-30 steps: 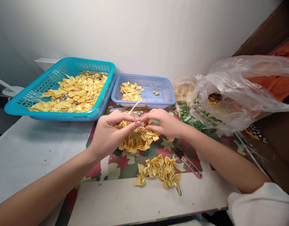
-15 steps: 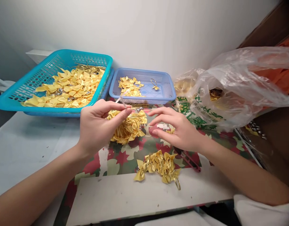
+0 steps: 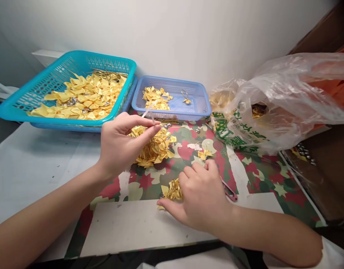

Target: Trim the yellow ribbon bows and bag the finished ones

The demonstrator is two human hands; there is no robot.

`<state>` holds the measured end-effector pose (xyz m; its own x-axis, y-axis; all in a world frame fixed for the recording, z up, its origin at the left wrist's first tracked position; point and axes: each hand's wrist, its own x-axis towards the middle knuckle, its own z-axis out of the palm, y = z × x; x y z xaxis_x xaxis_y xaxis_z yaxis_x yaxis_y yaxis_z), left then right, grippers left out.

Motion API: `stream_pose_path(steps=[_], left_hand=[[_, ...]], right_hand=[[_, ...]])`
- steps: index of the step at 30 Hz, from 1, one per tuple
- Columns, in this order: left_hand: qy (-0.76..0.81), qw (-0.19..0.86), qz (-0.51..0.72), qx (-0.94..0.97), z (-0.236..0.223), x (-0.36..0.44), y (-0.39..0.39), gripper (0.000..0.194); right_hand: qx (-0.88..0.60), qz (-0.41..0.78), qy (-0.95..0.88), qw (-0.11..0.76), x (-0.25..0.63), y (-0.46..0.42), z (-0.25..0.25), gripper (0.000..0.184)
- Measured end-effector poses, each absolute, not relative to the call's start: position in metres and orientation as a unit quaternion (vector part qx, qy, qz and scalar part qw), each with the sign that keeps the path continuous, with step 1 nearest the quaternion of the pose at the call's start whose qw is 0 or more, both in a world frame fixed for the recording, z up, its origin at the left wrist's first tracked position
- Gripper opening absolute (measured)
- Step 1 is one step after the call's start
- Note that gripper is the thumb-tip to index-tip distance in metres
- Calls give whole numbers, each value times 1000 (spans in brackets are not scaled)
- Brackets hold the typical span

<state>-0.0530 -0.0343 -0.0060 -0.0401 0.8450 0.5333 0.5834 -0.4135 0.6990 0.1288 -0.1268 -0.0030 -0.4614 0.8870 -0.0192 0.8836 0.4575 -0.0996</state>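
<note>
My left hand (image 3: pixel 120 144) is raised over the table, thumb and forefinger pinched on a thin white strip (image 3: pixel 149 112), with a bundle of gold ribbon bows on loops (image 3: pixel 155 147) hanging from it. My right hand (image 3: pixel 200 196) lies palm down on a small heap of gold bows (image 3: pixel 172 190) near the front of the table, fingers curled over it. A single loose bow (image 3: pixel 204 153) lies just beyond my right hand.
A turquoise basket (image 3: pixel 48 89) full of gold bows stands at the back left, and a smaller blue basket (image 3: pixel 201 104) with a few bows beside it. A clear plastic bag (image 3: pixel 275 108) fills the right side. Pink-handled snips (image 3: pixel 229 190) lie by my right hand. A white board (image 3: pixel 132 229) lies in front.
My hands have parted. The left keeps the strip and bundle raised; the right has dropped down and toward me onto the small heap of bows.
</note>
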Motion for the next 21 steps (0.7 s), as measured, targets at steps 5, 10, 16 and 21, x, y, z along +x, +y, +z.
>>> stream_pose_path(steps=[5,10,16,21], left_hand=[[527,136,486,683,-5,-57,-38,9],[521,143,474,696,-2,-57,-39,9],[489,173,436,735,-1,-58,-39,15],[451,179,392,782,-1,-55,-37,19]], right_hand=[[-493,83,-866,-11,126,-123,-11,30],[-498,257,-827,48,138,-105,-5,19],[-468,528,-680,198,162,-66,10,19],[-498,528,-600,337,176,-44,17,25]])
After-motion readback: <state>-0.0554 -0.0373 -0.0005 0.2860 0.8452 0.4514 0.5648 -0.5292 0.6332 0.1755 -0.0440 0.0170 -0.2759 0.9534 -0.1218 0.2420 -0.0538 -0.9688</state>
